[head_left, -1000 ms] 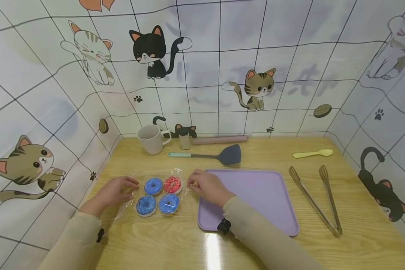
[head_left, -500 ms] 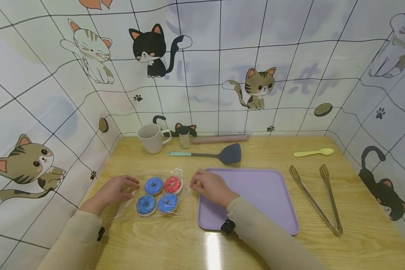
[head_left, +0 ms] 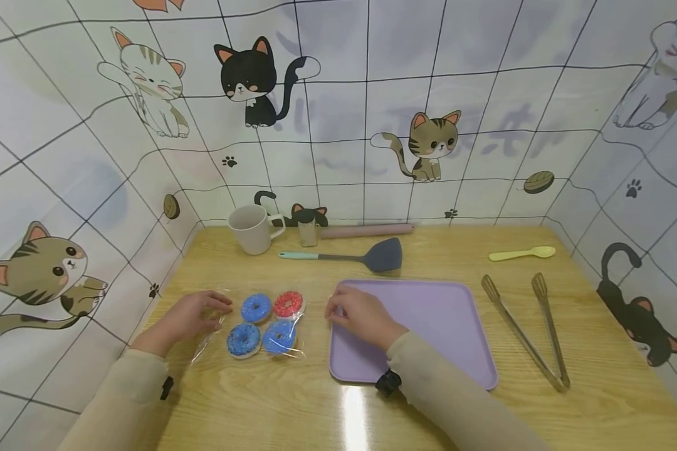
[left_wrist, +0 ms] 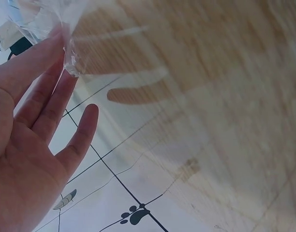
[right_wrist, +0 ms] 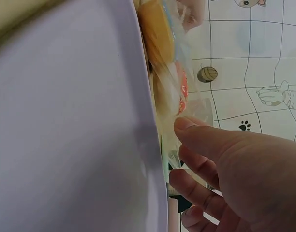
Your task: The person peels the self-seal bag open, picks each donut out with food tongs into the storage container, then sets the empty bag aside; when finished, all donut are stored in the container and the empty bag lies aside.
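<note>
A clear plastic bag (head_left: 300,351) lies on the left of the table, with several ring doughnuts under its film: blue-iced ones such as this blue doughnut (head_left: 244,340) and one red-iced doughnut (head_left: 288,305). At the bag's left edge, my left hand (head_left: 188,319) pinches the film between thumb and fingers; the little finger stands apart in the left wrist view. My right hand (head_left: 363,313) is over the left edge of the lilac tray (head_left: 429,332). Its thumb and forefinger pinch the bag's right edge, where thin film runs to the fingertips in the right wrist view.
Behind the bag stand a mug (head_left: 252,230) and a small shaker (head_left: 307,228). A rolling pin (head_left: 367,231) and a spatula (head_left: 382,255) lie along the back. Right of the tray are spread metal tongs (head_left: 524,335) and a yellow spoon (head_left: 521,254).
My right hand has moved a little to the right, over the tray's edge. The film over the right-hand doughnuts has shifted and lies lower. My left hand has stayed in place.
</note>
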The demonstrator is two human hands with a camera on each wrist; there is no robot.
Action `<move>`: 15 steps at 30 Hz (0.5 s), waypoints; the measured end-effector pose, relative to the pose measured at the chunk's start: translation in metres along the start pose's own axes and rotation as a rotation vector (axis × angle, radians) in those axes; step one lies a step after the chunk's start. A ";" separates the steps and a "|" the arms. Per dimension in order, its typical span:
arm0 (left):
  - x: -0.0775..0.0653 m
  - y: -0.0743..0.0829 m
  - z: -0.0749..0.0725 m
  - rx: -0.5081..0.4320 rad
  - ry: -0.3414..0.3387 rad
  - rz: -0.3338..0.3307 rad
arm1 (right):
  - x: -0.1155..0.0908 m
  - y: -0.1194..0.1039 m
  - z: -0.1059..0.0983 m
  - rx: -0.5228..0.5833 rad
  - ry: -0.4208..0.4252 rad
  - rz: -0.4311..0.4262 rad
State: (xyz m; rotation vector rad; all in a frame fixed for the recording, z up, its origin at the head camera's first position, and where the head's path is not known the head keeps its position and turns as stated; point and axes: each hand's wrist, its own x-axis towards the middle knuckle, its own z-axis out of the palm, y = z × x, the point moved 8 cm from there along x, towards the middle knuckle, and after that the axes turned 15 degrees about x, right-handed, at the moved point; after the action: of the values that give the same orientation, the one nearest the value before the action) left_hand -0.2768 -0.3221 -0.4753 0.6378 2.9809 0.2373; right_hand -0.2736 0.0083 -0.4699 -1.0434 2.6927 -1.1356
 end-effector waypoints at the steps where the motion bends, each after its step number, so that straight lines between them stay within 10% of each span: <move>1: 0.000 0.000 0.001 -0.005 -0.002 0.006 | -0.001 0.000 0.000 0.000 -0.001 -0.001; 15: 0.002 0.008 -0.002 0.025 -0.024 0.049 | -0.011 -0.003 0.003 -0.003 -0.011 0.028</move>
State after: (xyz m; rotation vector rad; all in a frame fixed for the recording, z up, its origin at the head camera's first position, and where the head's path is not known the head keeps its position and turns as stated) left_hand -0.2761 -0.3142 -0.4722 0.7126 2.9529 0.1941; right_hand -0.2630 0.0115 -0.4726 -1.0054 2.6924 -1.1184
